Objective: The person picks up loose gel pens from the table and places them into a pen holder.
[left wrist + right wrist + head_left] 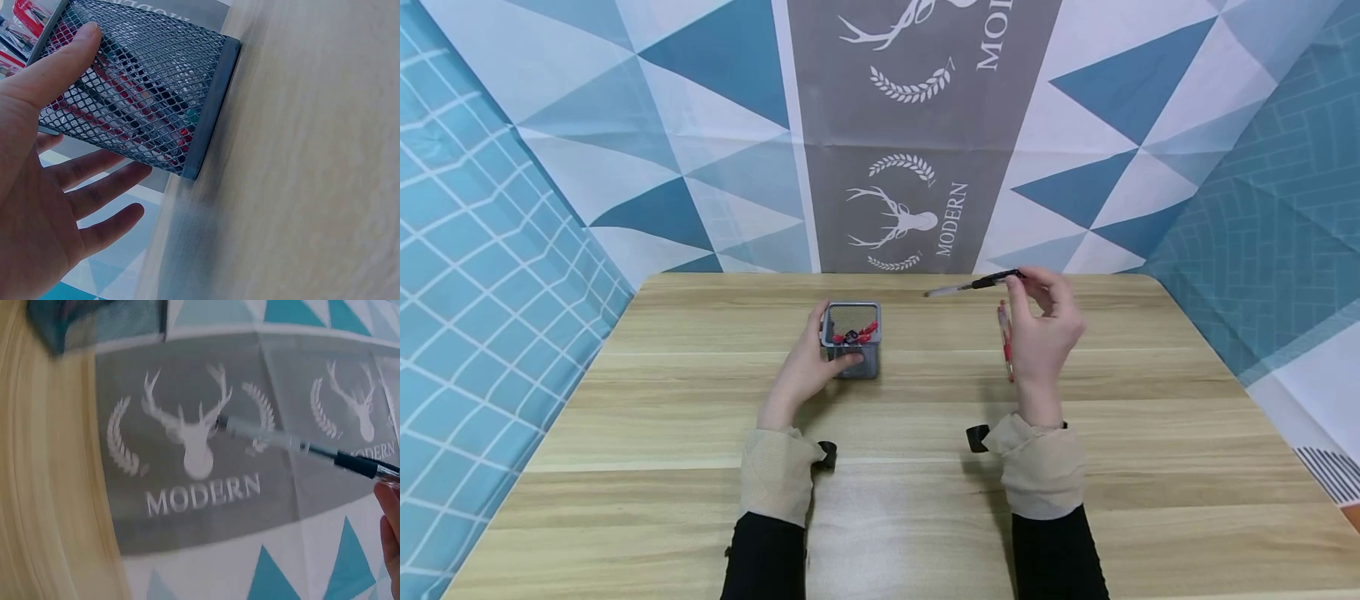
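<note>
My left hand (805,367) holds a dark metal mesh pen holder (857,362), its thumb across the near side and the other fingers round the far left. Through the mesh pen holder (144,81) in the left wrist view show several red and dark pens (31,19). Over the table to the right, my right hand (1047,329) pinches a pen (977,284) with a black grip and a clear barrel, its slim end pointing left toward the holder. In the right wrist view the pen (356,464) enters from the right, with only fingertips (389,506) of that hand showing.
Red pens (1006,346) lie on the wooden table (910,500) beside the right hand. At the table's far edge hangs a patterned cloth (895,125) with deer prints. Blue cloths (490,250) flank the left and right sides.
</note>
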### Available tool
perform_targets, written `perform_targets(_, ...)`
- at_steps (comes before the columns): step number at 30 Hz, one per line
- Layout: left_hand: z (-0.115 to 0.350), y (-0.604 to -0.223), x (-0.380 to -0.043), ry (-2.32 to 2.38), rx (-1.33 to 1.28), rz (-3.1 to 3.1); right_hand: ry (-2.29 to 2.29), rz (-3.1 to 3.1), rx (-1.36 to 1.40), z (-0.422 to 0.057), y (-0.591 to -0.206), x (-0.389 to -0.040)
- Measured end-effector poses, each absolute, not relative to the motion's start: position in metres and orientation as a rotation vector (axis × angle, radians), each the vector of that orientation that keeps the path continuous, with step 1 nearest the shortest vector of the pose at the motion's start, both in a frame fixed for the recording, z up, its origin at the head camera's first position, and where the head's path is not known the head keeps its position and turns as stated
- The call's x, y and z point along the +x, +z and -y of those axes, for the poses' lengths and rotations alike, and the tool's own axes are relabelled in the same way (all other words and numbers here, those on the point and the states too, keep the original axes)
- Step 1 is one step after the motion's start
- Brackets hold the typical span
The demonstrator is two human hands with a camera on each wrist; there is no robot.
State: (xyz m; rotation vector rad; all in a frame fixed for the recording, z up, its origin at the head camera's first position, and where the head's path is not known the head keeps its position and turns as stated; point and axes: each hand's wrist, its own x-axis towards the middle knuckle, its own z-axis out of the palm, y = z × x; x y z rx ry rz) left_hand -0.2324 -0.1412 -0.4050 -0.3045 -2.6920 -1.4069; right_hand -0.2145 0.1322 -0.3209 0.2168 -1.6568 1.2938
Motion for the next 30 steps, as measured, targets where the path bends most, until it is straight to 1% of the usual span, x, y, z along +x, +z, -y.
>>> perform_targets(4,0.142,-0.405,-0.232,-1.408,-0.310,2.686,1.431,1.679,0.265,-0.118,-0.313,-0.205)
perform_targets(13,0.142,-0.406,-0.233,-1.405,-0.320,2.678,1.496,1.697,0.339,-0.100,-0.306,-0.196)
perform_targets(21,0.143,-0.406,-0.232,-1.392,-0.321,2.684,1.367,1.763,0.500,-0.079,-0.307,-0.192)
perform_targets(30,0.143,-0.405,-0.232,-1.403,-0.326,2.684,1.186,1.816,0.561,-0.072,-0.325,-0.205)
